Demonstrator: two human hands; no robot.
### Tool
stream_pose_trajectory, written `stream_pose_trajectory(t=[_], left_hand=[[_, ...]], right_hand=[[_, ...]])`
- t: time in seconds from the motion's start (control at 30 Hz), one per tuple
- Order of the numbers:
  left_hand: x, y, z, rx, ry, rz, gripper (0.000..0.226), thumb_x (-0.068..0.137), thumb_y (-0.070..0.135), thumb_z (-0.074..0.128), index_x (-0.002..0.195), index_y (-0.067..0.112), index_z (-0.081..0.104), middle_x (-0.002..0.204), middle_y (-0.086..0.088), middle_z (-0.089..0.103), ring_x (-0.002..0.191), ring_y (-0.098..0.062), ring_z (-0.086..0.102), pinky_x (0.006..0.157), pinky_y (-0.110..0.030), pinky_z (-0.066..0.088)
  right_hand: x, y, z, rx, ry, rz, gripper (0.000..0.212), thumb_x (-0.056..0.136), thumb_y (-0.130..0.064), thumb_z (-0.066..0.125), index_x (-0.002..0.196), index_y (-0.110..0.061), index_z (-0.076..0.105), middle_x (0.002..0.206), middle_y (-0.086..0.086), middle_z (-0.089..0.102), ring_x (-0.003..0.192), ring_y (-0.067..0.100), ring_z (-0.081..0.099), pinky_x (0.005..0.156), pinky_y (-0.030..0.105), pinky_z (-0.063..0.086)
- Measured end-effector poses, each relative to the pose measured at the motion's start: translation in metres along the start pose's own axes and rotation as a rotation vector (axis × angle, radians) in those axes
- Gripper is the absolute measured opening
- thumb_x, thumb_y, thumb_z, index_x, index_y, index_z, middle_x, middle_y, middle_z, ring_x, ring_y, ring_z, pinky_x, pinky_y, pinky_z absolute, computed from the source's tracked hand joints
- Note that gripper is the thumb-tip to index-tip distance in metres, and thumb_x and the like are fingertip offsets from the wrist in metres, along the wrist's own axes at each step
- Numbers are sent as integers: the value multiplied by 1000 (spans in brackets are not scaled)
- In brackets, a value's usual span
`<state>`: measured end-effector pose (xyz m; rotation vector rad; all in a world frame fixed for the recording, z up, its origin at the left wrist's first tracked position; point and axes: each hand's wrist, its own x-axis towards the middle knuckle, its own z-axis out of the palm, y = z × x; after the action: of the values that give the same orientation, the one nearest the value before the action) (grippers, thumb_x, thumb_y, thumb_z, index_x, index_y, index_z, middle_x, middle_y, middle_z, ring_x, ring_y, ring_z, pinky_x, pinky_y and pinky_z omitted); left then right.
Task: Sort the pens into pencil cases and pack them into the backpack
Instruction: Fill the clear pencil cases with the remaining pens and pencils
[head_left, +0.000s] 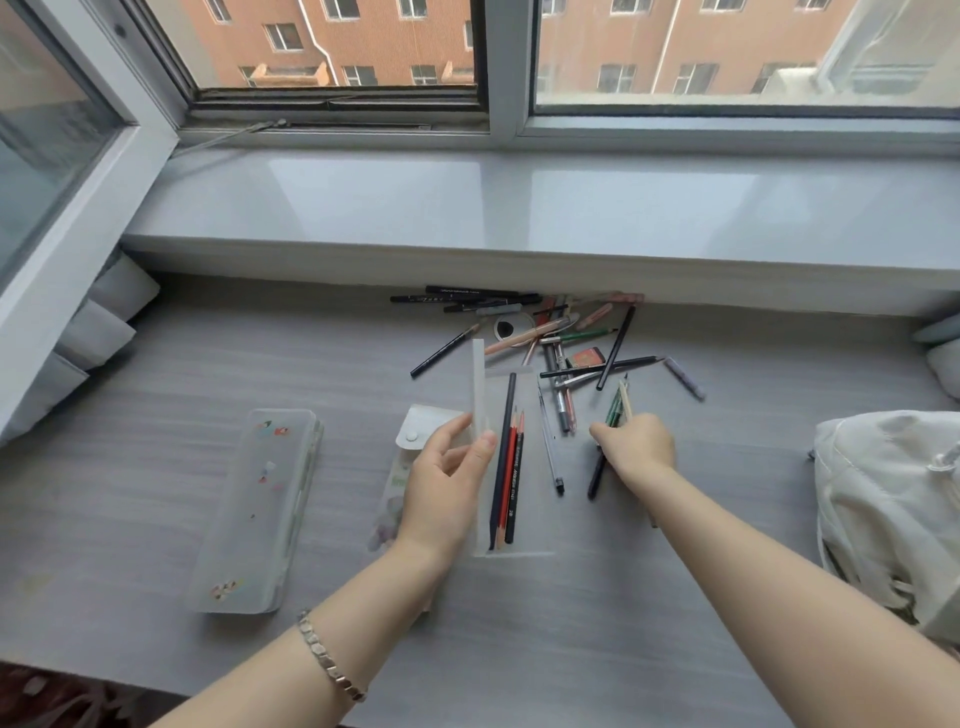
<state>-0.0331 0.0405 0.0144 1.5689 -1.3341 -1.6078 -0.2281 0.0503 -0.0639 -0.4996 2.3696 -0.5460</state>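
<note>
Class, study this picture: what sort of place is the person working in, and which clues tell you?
Probably a room in an upper-floor flat: a grey desk surface under a wide window sill, a brick apartment block outside, and pens, a pencil case and a backpack laid out.

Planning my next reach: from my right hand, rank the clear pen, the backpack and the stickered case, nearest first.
1. clear pen, just left of the right hand
2. backpack, at the right edge
3. stickered case, far left
</note>
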Motion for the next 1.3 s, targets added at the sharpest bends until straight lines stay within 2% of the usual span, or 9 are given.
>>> stream_pose_trajectory(t=[0.27, 0.37, 0.47, 0.6, 0.77, 0.87, 0.97, 1.13, 1.3], left_hand=[[3, -6, 11, 12, -56, -15, 39, 87, 26, 60, 126, 21, 53, 103, -4, 67, 104, -15, 61, 93, -25, 45], [2, -6, 20, 14, -94, -6, 31, 88, 22, 60, 118, 25, 53, 89, 2, 67, 88, -4, 63, 78, -8, 47], [1, -8, 28, 46, -114, -20, 37, 86, 28, 62, 122, 27, 53, 106, -10, 67, 104, -14, 62, 94, -22, 47], [1, -7, 31, 39, -115, -2, 41, 84, 34, 63, 123, 27, 52, 113, -14, 65, 109, -20, 61, 101, -35, 45], [9, -6, 34, -8, -88, 4, 29, 87, 28, 59, 115, 32, 51, 109, -11, 67, 104, -18, 63, 95, -32, 48], [18, -2, 35, -14, -77, 17, 33, 88, 29, 58, 120, 28, 51, 109, -10, 67, 106, -18, 63, 96, -32, 48], [28, 4, 37, -19, -60, 35, 32, 90, 29, 55, 121, 30, 48, 113, -9, 65, 109, -17, 61, 99, -32, 46], [45, 12, 40, -64, -43, 24, 25, 91, 26, 53, 115, 32, 47, 112, -9, 66, 104, -16, 62, 93, -28, 47], [61, 18, 42, -95, -48, 23, 23, 91, 24, 53, 113, 32, 49, 107, -8, 68, 100, -16, 64, 92, -31, 49]], right_hand=[[-34, -8, -25, 166, -156, -234, 28, 86, -16, 44, 60, -13, 35, 58, 5, 42, 56, 22, 39, 51, 28, 31], [-65, -19, -22, 108, -281, -386, 27, 88, -19, 51, 64, -7, 54, 58, 5, 49, 56, 22, 45, 53, 27, 35], [-78, -23, -13, 0, -224, -459, 29, 91, -28, 52, 87, -2, 65, 74, 10, 61, 72, 25, 55, 57, 31, 36], [-79, -31, -7, 110, -107, -443, 20, 93, -12, 42, 105, -1, 53, 99, 12, 51, 94, 27, 49, 65, 23, 26], [-86, -28, 2, 97, -146, -544, 20, 92, -11, 44, 109, -8, 53, 117, 11, 44, 105, 22, 47, 98, 29, 38], [-69, -31, -8, 108, -18, -603, 27, 91, -11, 48, 114, -6, 60, 114, 10, 52, 104, 19, 53, 92, 27, 43], [-23, -31, -24, 44, 108, -439, 24, 90, -13, 50, 112, -5, 56, 107, 15, 60, 93, 24, 56, 76, 26, 39], [27, -21, -14, -294, 29, -116, 37, 88, -8, 49, 121, 4, 36, 119, 27, 55, 109, 40, 55, 84, 39, 46], [47, -22, -14, -93, -18, -49, 20, 86, -4, 43, 104, 4, 44, 111, 29, 57, 92, 38, 58, 70, 36, 46]])
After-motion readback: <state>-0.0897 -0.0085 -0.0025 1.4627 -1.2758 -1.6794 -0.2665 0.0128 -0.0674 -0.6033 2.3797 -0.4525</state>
